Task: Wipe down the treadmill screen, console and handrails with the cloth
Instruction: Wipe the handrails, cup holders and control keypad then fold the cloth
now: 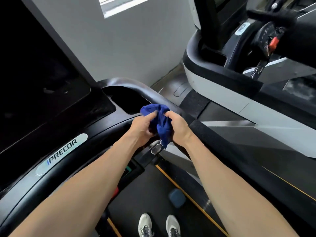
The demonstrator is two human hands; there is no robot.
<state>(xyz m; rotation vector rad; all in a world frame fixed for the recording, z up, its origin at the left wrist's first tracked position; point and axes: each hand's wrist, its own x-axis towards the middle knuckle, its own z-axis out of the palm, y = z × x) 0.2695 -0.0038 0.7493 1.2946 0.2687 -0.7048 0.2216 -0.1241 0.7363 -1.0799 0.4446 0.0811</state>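
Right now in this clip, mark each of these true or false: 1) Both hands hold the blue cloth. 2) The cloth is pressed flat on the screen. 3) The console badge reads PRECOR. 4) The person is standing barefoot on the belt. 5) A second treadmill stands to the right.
1) True: the left hand and right hand both grip the bunched blue cloth.
2) False: the cloth is held bunched above the handrail, to the right of the dark screen, not on it.
3) True: the PRECOR badge shows on the console.
4) False: the person wears white sneakers.
5) True: a second treadmill stands there.
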